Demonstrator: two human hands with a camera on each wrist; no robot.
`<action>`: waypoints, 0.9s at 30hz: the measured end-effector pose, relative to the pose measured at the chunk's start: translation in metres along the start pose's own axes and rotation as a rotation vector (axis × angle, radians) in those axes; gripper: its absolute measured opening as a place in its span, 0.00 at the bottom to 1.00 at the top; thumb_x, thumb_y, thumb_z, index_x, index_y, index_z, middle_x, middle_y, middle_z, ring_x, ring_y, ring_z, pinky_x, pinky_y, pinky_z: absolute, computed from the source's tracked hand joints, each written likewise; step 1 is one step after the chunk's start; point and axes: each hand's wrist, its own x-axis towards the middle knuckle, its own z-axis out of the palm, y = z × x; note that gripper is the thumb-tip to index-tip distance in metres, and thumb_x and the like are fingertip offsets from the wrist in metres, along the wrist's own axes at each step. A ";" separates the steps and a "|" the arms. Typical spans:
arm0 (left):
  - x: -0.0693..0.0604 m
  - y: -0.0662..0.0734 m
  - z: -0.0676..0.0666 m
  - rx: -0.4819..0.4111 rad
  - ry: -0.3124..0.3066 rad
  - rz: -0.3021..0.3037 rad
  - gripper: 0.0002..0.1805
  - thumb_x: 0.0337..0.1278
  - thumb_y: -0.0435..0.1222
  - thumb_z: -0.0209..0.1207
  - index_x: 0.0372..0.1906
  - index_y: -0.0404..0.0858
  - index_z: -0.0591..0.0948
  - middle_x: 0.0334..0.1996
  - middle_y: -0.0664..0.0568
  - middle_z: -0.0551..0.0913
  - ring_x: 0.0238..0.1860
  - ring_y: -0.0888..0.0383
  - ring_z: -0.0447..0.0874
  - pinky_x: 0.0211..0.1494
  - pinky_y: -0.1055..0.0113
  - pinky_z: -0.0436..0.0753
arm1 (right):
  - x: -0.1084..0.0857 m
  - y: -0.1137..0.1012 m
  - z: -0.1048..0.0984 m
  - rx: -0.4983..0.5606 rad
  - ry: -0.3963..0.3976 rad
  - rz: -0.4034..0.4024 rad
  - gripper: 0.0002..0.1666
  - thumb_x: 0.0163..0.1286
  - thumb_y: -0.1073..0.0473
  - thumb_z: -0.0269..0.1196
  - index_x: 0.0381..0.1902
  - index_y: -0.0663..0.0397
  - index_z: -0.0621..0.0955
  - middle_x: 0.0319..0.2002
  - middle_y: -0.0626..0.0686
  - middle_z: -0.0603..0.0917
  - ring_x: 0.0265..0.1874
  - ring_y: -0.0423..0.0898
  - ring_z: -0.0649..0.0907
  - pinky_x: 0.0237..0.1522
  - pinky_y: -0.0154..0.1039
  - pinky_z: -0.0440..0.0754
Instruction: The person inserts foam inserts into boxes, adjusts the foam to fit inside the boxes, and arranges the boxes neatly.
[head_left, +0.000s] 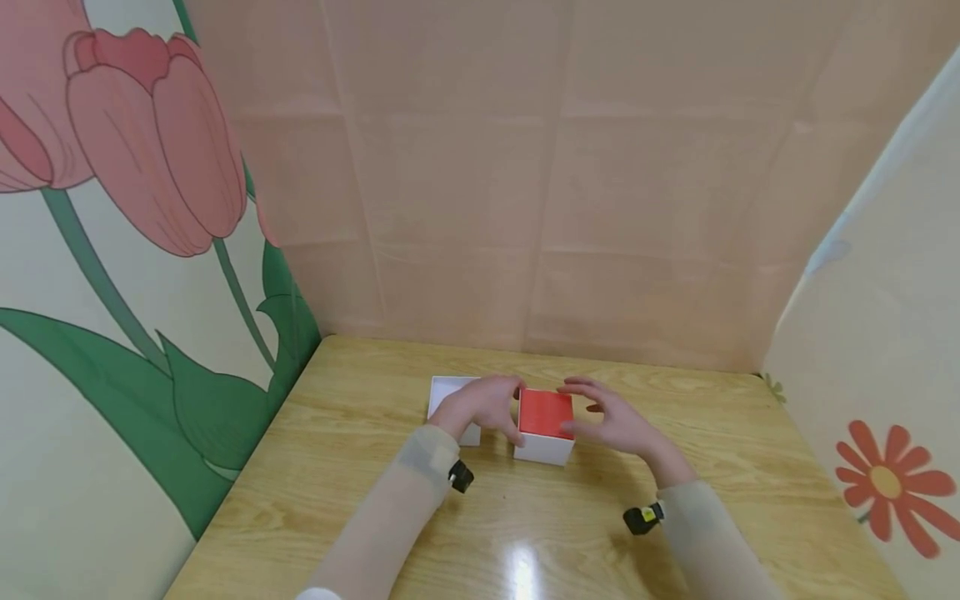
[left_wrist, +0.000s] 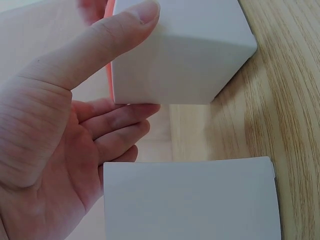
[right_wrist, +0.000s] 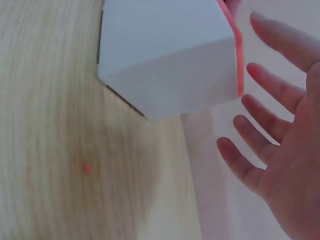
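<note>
A white box with a red top (head_left: 545, 414) stands on the table between the two hands. My left hand (head_left: 491, 403) holds it at its left side, the thumb on one white face and the fingertips around the neighbouring edge, as the left wrist view shows. My right hand (head_left: 613, 423) is beside the box on the right, its fingers spread and apart from the red top's edge in the right wrist view. Under the left wrist sits a second white box (left_wrist: 192, 200), partly hidden by that hand in the head view; it looks open at the top.
The wood-patterned table (head_left: 360, 400) runs back to a plain pinkish cloth (head_left: 450, 208). A tulip-printed panel (head_left: 150, 142) stands on the left, a flower-printed one (head_left: 892, 483) on the right. A small reddish spot (right_wrist: 87, 168) shows on the table.
</note>
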 end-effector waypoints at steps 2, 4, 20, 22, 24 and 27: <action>0.000 0.000 0.000 0.003 -0.001 -0.001 0.51 0.44 0.59 0.83 0.73 0.44 0.75 0.60 0.57 0.82 0.53 0.60 0.82 0.57 0.61 0.83 | -0.002 0.002 0.001 -0.025 0.020 -0.006 0.37 0.68 0.40 0.76 0.71 0.45 0.81 0.78 0.56 0.69 0.74 0.61 0.71 0.67 0.65 0.77; 0.000 0.001 0.000 0.001 -0.002 -0.005 0.52 0.44 0.59 0.83 0.73 0.44 0.74 0.61 0.56 0.82 0.54 0.59 0.82 0.58 0.61 0.83 | -0.003 0.003 0.002 -0.040 0.029 -0.010 0.34 0.68 0.41 0.76 0.68 0.45 0.83 0.77 0.57 0.71 0.73 0.61 0.72 0.66 0.65 0.77; 0.000 0.004 0.000 -0.005 -0.007 -0.025 0.54 0.44 0.59 0.83 0.76 0.44 0.73 0.63 0.55 0.82 0.55 0.58 0.81 0.60 0.58 0.83 | 0.005 -0.007 0.002 -0.186 -0.017 0.059 0.30 0.65 0.45 0.78 0.64 0.40 0.86 0.78 0.57 0.70 0.76 0.66 0.68 0.68 0.72 0.71; 0.001 0.005 0.000 -0.001 -0.005 -0.019 0.54 0.44 0.59 0.83 0.76 0.44 0.73 0.63 0.55 0.82 0.55 0.58 0.81 0.60 0.58 0.83 | 0.006 -0.009 0.001 -0.205 -0.027 0.057 0.30 0.65 0.45 0.78 0.64 0.42 0.87 0.77 0.59 0.71 0.76 0.68 0.68 0.68 0.73 0.71; 0.001 0.005 0.000 0.002 -0.002 -0.012 0.54 0.44 0.59 0.83 0.76 0.43 0.73 0.63 0.54 0.82 0.55 0.58 0.82 0.60 0.58 0.83 | 0.008 -0.011 0.000 -0.227 -0.037 0.054 0.29 0.66 0.46 0.77 0.63 0.43 0.87 0.77 0.61 0.71 0.75 0.69 0.68 0.67 0.73 0.72; 0.001 0.004 0.000 0.003 -0.002 -0.009 0.54 0.44 0.59 0.83 0.75 0.43 0.73 0.62 0.55 0.83 0.54 0.58 0.82 0.60 0.59 0.83 | 0.010 -0.015 0.000 -0.249 -0.045 0.060 0.28 0.65 0.48 0.77 0.62 0.43 0.88 0.77 0.61 0.71 0.75 0.68 0.68 0.68 0.73 0.72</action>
